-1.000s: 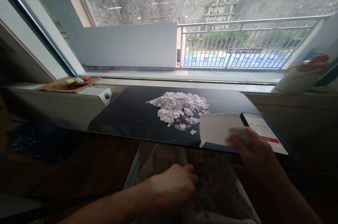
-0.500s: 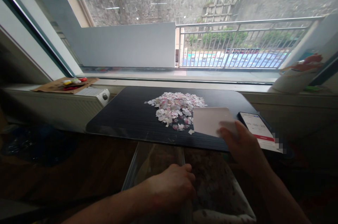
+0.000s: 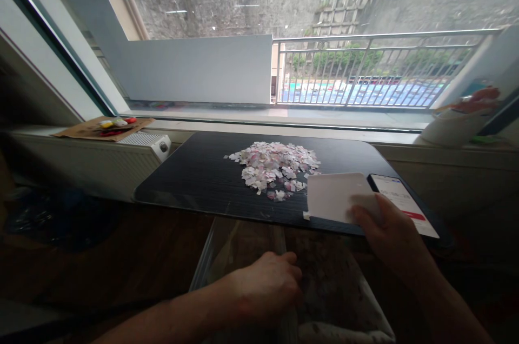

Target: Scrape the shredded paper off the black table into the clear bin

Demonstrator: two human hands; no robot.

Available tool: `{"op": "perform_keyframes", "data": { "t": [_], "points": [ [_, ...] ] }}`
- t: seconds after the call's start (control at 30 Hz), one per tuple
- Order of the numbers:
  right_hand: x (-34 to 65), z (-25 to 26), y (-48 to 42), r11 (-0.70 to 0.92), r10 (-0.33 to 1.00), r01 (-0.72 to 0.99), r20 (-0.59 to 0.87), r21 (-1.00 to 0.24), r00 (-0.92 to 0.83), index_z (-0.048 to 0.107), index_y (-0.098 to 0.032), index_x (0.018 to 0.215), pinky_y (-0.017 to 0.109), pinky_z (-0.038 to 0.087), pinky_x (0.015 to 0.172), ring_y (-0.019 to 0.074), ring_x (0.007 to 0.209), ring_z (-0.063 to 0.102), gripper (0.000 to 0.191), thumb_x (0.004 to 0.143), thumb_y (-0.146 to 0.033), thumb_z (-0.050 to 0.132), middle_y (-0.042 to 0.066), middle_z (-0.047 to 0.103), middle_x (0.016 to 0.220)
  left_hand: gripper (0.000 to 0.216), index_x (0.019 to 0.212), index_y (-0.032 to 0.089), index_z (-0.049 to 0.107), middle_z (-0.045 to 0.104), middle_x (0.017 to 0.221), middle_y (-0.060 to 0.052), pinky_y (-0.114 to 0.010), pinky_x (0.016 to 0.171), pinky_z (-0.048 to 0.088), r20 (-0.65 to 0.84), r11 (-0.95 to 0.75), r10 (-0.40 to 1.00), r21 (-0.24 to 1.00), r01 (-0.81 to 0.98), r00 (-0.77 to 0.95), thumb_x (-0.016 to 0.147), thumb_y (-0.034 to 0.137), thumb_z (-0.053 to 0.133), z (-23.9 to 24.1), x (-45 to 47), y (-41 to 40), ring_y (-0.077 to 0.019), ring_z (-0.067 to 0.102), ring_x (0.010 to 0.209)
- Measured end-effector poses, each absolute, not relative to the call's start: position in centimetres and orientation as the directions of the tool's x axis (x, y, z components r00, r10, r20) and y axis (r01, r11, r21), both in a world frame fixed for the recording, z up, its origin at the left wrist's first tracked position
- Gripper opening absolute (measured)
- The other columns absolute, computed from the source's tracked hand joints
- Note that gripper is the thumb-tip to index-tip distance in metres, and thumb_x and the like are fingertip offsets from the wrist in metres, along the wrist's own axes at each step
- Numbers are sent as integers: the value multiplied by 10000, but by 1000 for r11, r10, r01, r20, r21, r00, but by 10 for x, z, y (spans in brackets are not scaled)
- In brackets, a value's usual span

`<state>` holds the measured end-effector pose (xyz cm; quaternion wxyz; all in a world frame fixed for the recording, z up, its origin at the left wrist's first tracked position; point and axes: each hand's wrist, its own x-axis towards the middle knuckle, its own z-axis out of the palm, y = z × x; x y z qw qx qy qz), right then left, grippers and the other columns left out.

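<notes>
A heap of small pink and white paper scraps (image 3: 275, 166) lies on the dark ribbed board (image 3: 194, 176). My right hand (image 3: 389, 236) grips a flat white card (image 3: 334, 196) standing on the board's near right part, just right of the scraps. My left hand (image 3: 267, 285) is closed on the rim of a clear plastic bin (image 3: 340, 284) held below the board's front edge. Scraps lie in the bin's bottom.
A phone (image 3: 401, 203) with a lit screen rests on the board's right end beside my right hand. A white radiator (image 3: 141, 141) with cardboard and small objects on it (image 3: 105, 126) stands at left. A white pot (image 3: 454, 126) sits on the window sill at right.
My right hand with the white card slid left against the scraps, then drew back right and toward me. My left hand stayed on the bin.
</notes>
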<state>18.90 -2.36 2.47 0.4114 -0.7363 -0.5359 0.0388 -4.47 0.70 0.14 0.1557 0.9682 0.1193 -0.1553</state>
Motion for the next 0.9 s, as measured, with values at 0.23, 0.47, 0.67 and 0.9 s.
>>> {"op": "perform_keyframes", "data": {
  "t": [0.23,0.47,0.67,0.9],
  "points": [
    [200,28,-30,-82,827,744,371,-663,423,622,-255,813,321,467,548,223,598,606,200,796,-435,536,22,663,658,96,731,176,598,622,859,-26,-319,494,232,-331,-926,179,261,272,926,803,165,660,3,-46,7,-211,520,901],
    [186,32,-35,-68,837,727,358,-684,414,606,-262,794,315,442,520,200,536,553,165,806,-410,534,-6,614,612,105,726,174,595,634,873,-32,-312,496,229,-342,-929,171,257,267,924,802,173,668,3,-46,8,-206,519,895],
    [203,37,-44,-114,788,719,378,-686,486,650,-260,849,355,498,609,247,654,626,233,777,-463,564,35,678,714,119,707,172,595,630,867,-45,-327,498,244,-335,-928,175,259,269,926,805,164,663,3,-45,6,-217,516,886],
    [210,15,-11,-141,681,723,464,-676,567,635,-249,870,376,500,654,271,720,642,277,781,-502,566,57,693,772,196,653,161,570,644,826,-60,-310,453,243,-316,-955,116,226,193,942,826,159,661,-1,-29,-8,-220,530,883]
  ]
}}
